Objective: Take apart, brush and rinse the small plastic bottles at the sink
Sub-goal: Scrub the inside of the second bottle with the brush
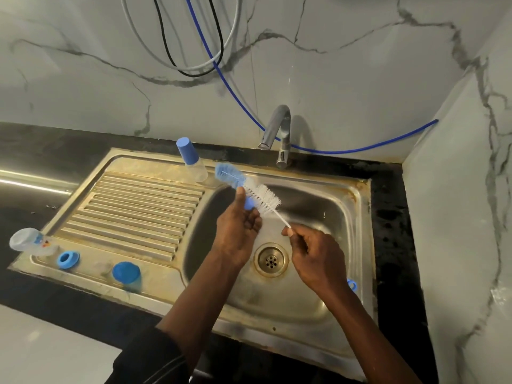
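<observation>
Bottle brush (250, 189) against blue piece (248, 203) in gripping left hand (238, 231), wire stem (283, 220) pinched by right hand (310, 253)

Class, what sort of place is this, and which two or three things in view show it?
Probably a home kitchen: a steel sink with a ribbed drainboard, a tap behind it, and a brush held over the basin.

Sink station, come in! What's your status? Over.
Left hand grips small blue part, held against brush bristles. Right hand pinches brush's wire stem. Tap not running; nothing in the way.
</observation>
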